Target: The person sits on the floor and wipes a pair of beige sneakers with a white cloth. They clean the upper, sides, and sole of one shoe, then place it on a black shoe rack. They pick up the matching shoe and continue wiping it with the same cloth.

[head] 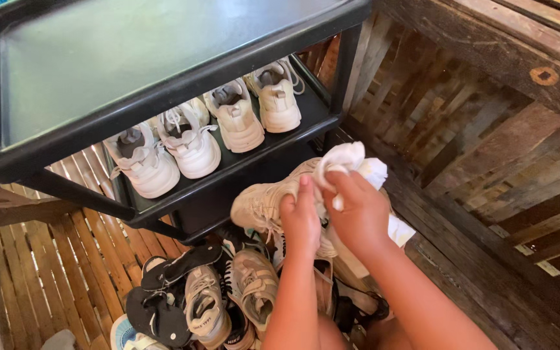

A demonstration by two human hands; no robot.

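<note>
My left hand grips a beige chunky sneaker, holding it up in front of the rack. My right hand is closed on a crumpled white cloth pressed against the sneaker's upper part. Both forearms reach up from the bottom of the view. The far side of the sneaker is hidden behind my hands and the cloth.
A black metal shoe rack stands ahead; its middle shelf holds two pairs of white sneakers. On the bamboo-slat floor below lie grey sneakers and black flip-flops. Wooden plank walls rise at the right.
</note>
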